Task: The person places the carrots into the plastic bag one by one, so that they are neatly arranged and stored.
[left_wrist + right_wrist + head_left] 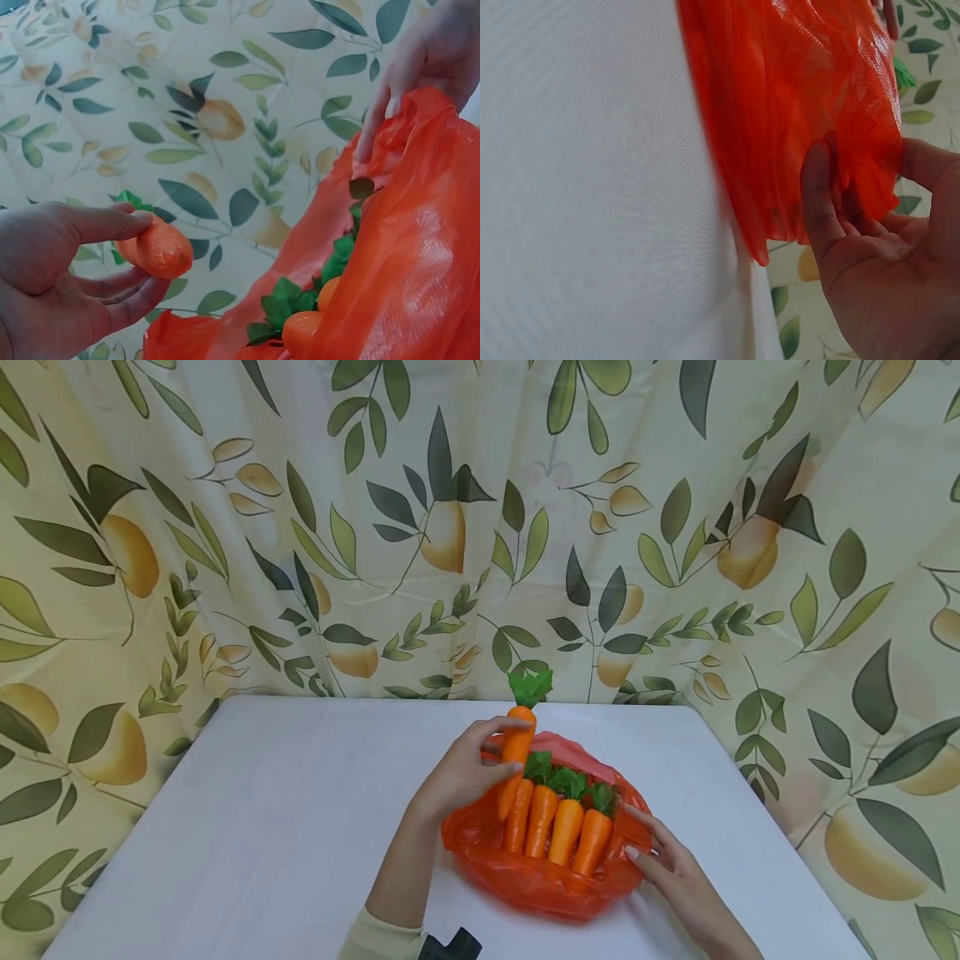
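My left hand (462, 770) pinches a carrot (517, 747) between thumb and fingers. The carrot stands nearly upright, green top up, its lower tip overlapping the left side of a red plastic bag (517, 883). In the left wrist view its blunt orange end (171, 253) faces the camera. Several more carrots (566, 831) lie side by side in the open bag, leafy tops towards the back. On the bag's right side my right hand (678, 868) grips the edge; in the right wrist view thumb and fingers (821, 199) close about the thin plastic.
The bag sits on a white table (262, 827), right of its middle. Behind the table hangs a curtain (480, 610) printed with leaves and fruit. A black strap piece (453, 946) shows at my left sleeve (382, 937).
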The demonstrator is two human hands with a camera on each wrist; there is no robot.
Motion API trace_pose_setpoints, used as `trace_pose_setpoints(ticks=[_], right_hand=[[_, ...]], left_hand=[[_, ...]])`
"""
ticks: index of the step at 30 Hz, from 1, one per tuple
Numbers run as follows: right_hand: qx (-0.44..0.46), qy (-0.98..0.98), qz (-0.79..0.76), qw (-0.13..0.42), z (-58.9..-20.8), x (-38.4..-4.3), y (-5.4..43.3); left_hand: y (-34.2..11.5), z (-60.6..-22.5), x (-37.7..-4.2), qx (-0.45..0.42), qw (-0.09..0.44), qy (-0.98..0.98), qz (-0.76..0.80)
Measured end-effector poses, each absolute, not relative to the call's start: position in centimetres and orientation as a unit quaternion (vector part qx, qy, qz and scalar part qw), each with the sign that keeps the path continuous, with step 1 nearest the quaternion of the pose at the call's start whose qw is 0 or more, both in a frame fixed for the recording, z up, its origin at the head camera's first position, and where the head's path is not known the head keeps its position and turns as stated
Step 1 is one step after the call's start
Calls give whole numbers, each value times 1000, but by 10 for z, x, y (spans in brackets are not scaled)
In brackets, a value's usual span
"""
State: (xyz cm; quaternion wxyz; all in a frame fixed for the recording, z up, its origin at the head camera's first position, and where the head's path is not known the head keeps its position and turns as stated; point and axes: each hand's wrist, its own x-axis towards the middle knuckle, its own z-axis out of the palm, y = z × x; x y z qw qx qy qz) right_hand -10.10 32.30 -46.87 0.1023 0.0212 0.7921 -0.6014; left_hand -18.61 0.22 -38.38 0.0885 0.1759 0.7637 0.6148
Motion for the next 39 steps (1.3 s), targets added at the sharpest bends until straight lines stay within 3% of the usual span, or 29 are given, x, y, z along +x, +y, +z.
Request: trace_pose_setpoints(ticks=[15, 39], right_hand=[[11, 793, -602, 95, -470, -101, 323], [14, 795, -600, 94, -469, -101, 323]], left_hand=[[27, -391, -180, 193, 95, 777, 591], [53, -435, -187, 182, 113, 785, 582]])
